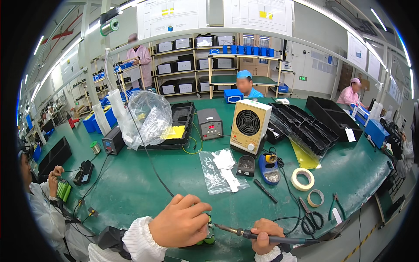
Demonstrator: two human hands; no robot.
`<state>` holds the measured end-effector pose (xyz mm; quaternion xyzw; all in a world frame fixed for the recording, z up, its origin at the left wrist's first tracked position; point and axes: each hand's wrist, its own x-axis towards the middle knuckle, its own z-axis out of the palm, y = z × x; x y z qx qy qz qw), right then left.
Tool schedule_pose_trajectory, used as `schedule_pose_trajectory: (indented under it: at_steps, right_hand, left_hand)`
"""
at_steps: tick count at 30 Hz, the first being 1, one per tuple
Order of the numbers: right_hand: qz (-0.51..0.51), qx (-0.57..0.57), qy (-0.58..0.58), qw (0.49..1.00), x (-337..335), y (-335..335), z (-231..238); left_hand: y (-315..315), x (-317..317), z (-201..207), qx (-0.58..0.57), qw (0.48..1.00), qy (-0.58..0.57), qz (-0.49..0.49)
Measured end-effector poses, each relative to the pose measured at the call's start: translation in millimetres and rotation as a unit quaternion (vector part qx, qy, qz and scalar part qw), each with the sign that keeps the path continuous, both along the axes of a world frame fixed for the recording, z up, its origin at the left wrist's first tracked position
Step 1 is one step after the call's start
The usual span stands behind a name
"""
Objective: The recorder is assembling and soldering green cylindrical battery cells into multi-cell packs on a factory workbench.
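My right hand (264, 236) is closed round a soldering iron (244, 232), whose tip points left toward my left fingertips. My left hand (181, 221) is closed in a pinch, palm down, over a green battery pack (210, 236) that it partly hides. A thin dark wire (150, 159) runs down from the upper left into my left hand; my fingers cover its end. The iron's tip is close to the pack's top; whether they touch I cannot tell. The iron's cable loops back across the table on the right.
Ahead stand a beige fan unit (250, 124), a soldering station (210, 124), a blue iron stand (269, 168) and a bag of white pieces (222, 171). Tape rolls (302, 179), scissors (310, 217) and pliers (336, 207) lie right. A co-worker's hands (54, 179) are at left.
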<state>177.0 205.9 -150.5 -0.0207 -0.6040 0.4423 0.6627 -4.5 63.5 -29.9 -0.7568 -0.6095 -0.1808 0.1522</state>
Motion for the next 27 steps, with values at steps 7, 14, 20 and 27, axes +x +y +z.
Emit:
schedule_pose_trajectory:
  at_steps: [7,14,20,27]
  right_hand:
    - [0.01,0.006,-0.023,1.0,0.5,0.2,0.7]
    - [0.015,0.008,-0.017,1.0,-0.7,1.3,0.6]
    - [0.016,-0.006,0.011,1.0,4.5,4.8,-12.4]
    - [-0.059,-0.04,-0.07,0.995,4.7,21.0,0.1]
  left_hand:
    - [0.1,-0.9,-2.6,-0.01,1.0,-0.005,-0.001]
    - [0.4,-2.4,-0.7,-0.016,1.0,-0.007,0.006]
    - [-11.0,-11.6,15.6,0.02,0.999,-0.015,0.048]
    - [-43.6,-18.6,21.2,0.074,0.992,-0.002,0.101]
